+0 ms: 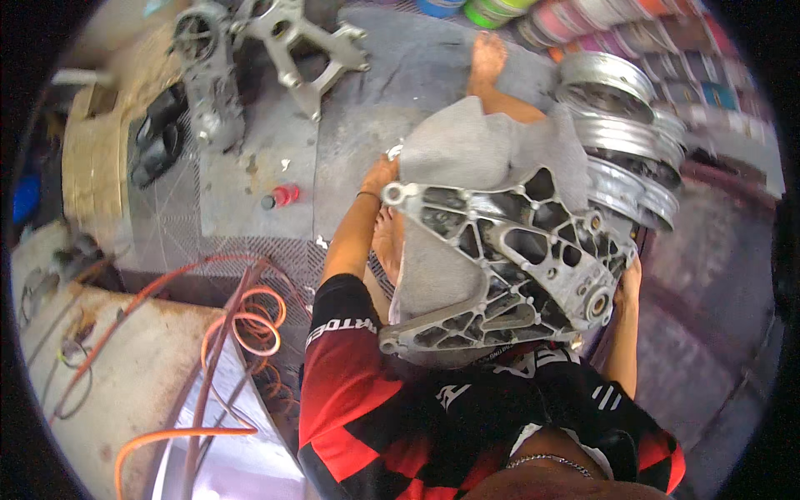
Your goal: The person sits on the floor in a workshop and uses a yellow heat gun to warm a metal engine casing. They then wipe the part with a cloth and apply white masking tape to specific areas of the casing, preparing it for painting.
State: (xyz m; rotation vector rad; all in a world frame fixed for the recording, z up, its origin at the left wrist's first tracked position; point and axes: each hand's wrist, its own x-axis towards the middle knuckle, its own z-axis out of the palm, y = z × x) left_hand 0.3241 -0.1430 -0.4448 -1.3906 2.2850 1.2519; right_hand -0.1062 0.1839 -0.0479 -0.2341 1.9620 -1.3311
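Observation:
A large cast-metal frame part [519, 250] with open ribbing lies across my lap, on a grey cloth [456, 150]. My right hand [630, 278] grips its far right edge beside a round bushing; the fingers are partly hidden behind the metal. Near the part's upper left lug, my left hand [382, 172] reaches to the cloth's edge with something small and white [394, 151] at its fingertips. A small bottle of red liquid with a dark cap [284, 196] lies on the floor mat to the left.
Another cast-metal bracket [300, 56] and a long engine casing [209, 81] lie at the upper left. Metal wheel rims [603, 81] are stacked at the right, below rows of colourful tubs [494, 12]. An orange coiled air hose [250, 325] hangs at the lower left.

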